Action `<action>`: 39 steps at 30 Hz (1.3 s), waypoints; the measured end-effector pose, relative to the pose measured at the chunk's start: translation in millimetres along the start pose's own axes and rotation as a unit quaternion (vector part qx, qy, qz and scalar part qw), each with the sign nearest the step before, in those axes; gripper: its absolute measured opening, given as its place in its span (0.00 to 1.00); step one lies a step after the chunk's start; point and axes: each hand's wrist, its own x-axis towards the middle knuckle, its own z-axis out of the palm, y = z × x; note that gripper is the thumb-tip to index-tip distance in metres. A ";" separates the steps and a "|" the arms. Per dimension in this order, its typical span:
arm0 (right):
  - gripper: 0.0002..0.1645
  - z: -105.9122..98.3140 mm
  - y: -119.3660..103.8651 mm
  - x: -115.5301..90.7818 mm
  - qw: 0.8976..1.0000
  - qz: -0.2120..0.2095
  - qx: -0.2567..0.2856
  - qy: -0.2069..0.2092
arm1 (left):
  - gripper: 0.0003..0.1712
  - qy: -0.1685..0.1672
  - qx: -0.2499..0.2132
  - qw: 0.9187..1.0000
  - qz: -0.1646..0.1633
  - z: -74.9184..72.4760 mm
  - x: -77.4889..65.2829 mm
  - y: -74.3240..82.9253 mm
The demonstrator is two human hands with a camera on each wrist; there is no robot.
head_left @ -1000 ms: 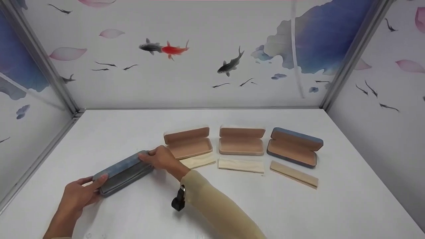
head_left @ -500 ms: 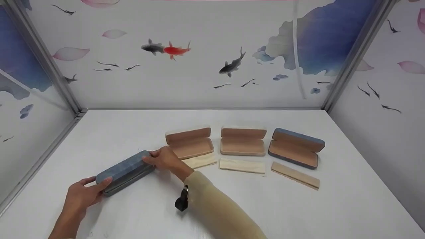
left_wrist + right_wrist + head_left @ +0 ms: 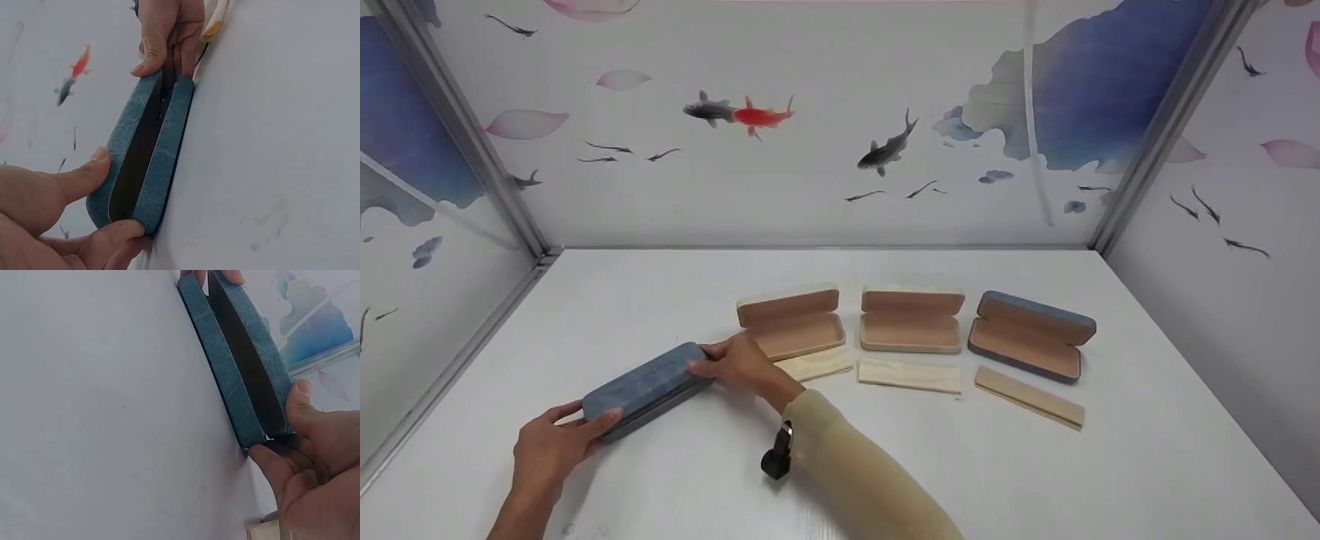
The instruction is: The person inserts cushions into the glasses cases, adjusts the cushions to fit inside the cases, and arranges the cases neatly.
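A blue glasses case [image 3: 649, 382] lies at a slant on the left of the table, its lid tipped down with a narrow gap along the front. My left hand [image 3: 551, 442] holds its near left end, thumb on the lid and fingers at the lower shell, as the left wrist view shows on the case [image 3: 166, 160]. At the far right end my right hand [image 3: 746, 367] grips it the same way; in the right wrist view the thumb of that hand [image 3: 323, 450] presses the lid. The inside of the case [image 3: 247, 360] is dark, and its contents cannot be made out.
Three opened glasses cases stand behind and to the right: a pale one [image 3: 799, 334], another pale one [image 3: 911, 330] and a blue one [image 3: 1027, 341]. Folded cloths [image 3: 817, 365], [image 3: 910, 375] and a tan cloth [image 3: 1030, 397] lie before them. Printed walls enclose the white table [image 3: 1035, 480].
The lid of the blue case has swung down toward its base, so the gap has narrowed. Both hands keep their hold on the ends. The whole view has shifted slightly.
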 end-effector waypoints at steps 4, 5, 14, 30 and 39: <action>0.29 -0.5 2.6 -0.3 1.000 -0.003 0.006 -0.002 | 0.57 0.011 -0.006 1.000 0.004 2.6 -1.2 -0.8; 0.29 -0.3 3.2 -0.6 1.000 -0.002 0.008 -0.003 | 0.57 0.012 -0.006 1.000 0.006 2.9 -1.3 -1.1; 0.29 -1.1 5.9 -4.8 1.000 -0.013 0.005 -0.009 | 0.55 0.041 0.023 0.999 0.017 9.2 -3.2 -2.4; 0.30 2.6 3.1 -3.6 1.000 -0.022 -0.002 0.002 | 0.54 0.069 0.046 0.996 0.022 13.8 -6.3 -3.9; 0.31 -1.0 0.4 -1.9 1.000 -0.012 -0.021 0.001 | 0.55 0.000 0.030 0.999 0.017 4.9 -3.2 2.5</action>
